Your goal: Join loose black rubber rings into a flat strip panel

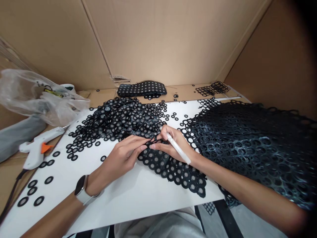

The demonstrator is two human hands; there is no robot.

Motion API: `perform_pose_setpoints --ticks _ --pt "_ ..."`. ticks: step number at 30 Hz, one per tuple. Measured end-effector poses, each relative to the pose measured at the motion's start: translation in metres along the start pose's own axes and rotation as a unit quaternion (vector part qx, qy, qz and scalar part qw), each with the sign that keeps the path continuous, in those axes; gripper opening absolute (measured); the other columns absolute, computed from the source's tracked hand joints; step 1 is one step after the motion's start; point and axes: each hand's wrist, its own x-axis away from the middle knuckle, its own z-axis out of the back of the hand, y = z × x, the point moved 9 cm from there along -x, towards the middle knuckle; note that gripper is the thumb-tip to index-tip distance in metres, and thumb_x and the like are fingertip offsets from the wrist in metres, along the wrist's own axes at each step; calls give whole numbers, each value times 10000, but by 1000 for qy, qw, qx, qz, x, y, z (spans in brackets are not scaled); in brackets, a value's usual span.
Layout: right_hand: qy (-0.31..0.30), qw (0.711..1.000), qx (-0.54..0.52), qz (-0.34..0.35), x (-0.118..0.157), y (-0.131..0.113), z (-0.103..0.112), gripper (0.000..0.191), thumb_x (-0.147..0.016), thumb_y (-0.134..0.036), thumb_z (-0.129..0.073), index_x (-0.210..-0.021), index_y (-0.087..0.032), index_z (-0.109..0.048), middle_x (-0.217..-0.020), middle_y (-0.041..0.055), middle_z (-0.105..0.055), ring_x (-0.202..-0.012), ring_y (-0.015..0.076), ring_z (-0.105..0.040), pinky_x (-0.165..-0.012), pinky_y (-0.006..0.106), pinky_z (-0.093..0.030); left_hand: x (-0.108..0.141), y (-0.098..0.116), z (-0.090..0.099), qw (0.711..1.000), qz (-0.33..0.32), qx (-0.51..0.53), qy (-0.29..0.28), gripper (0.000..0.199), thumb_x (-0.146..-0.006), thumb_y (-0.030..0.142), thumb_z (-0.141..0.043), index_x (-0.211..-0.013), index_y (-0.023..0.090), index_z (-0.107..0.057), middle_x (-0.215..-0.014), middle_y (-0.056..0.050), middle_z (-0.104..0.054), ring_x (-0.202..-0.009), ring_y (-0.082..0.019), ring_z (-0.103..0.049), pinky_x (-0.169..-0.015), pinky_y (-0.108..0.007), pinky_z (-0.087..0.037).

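Near the middle of the frame, the left hand (127, 153) reaches in from the lower left and the right hand (174, 142) from the lower right, fingertips close together. The left hand's thumb and fingers pinch the upper edge of the black ring strip (173, 169), which slants toward the lower right. The right hand's fingers grip that edge too, with a white pen-like tool (178, 148) held against the palm. Close above lies the pile of rings (119, 119); the black mesh (247, 142) fills the right side. Bare white board (128, 195) shows below the hands.
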Motion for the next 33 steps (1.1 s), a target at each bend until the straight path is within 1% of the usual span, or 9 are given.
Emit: perform_pose_setpoints --ticks 6,11,16,19,23,25,27,30,33 --pt "-2 1000 3 -2 1 -3 -1 636 -825 -611 -979 -833 -294 -427 -852 -23 -662 -929 271 -793 -798 388 -619 -3 -1 1 1000 27 15 -3 271 -1149 221 -599 -1276 258 -836 -1218 -70 -880 -1091 -241 -844 -952 -367 -704" --pt "-10 1000 13 -2 3 -6 -5 580 -857 -554 -954 -852 -293 -436 -895 -13 -705 -973 269 -810 -824 393 -635 -5 -1 3 998 52 19 -7 231 -1128 248 -623 -1168 245 -850 -1153 -62 -887 -1013 -231 -846 -913 -339 -688" --pt "-4 1000 30 6 5 -5 -8 487 -893 -421 -909 -856 -291 -441 -867 -30 -625 -989 268 -812 -768 361 -612 -4 -4 -3 995 96 -2 5 299 -1093 223 -603 -878 235 -811 -905 -1 -855 -747 -169 -778 -687 -271 -599" --pt "-4 1000 30 8 6 -5 -9 474 -891 -383 -904 -861 -288 -441 -861 -35 -602 -992 266 -810 -754 345 -591 -2 -13 2 990 134 -23 29 314 -1046 213 -633 -763 233 -768 -787 23 -815 -668 -163 -735 -600 -270 -540" --pt "1 1000 7 9 8 -4 -2 499 -889 -370 -925 -868 -285 -434 -897 -40 -571 -1000 264 -821 -753 337 -600 3 -43 40 974 188 -60 110 321 -1083 224 -594 -833 234 -793 -894 11 -874 -754 -185 -800 -671 -277 -590" --pt "-2 1000 9 7 8 -3 2 503 -898 -394 -930 -881 -285 -440 -912 -38 -567 -1000 257 -816 -775 346 -620 6 -59 61 965 202 -91 143 338 -1135 292 -572 -922 234 -828 -919 -14 -874 -761 -190 -788 -706 -297 -588" --pt "-13 1000 18 1 7 -2 5 507 -903 -431 -934 -894 -286 -449 -916 -35 -563 -1026 260 -810 -784 347 -630 6 -65 71 963 194 -113 148 213 -1106 353 -676 -1083 239 -855 -1056 -38 -873 -790 -188 -774 -732 -307 -584" --pt "-43 999 21 -23 6 4 8 514 -883 -419 -962 -921 -284 -468 -941 -35 -559 -1074 257 -798 -766 318 -609 3 -55 68 968 163 -129 142 259 -1077 366 -760 -1303 250 -813 -1201 -51 -827 -785 -157 -733 -780 -308 -584" --pt "-70 995 -6 -69 7 14 11 551 -827 -351 -1013 -936 -279 -477 -957 -42 -561 -1074 236 -768 -766 294 -582 -1 -25 52 978 104 -119 137 121 -1108 287 -734 -1207 242 -788 -1082 -23 -786 -794 -142 -693 -816 -301 -571"
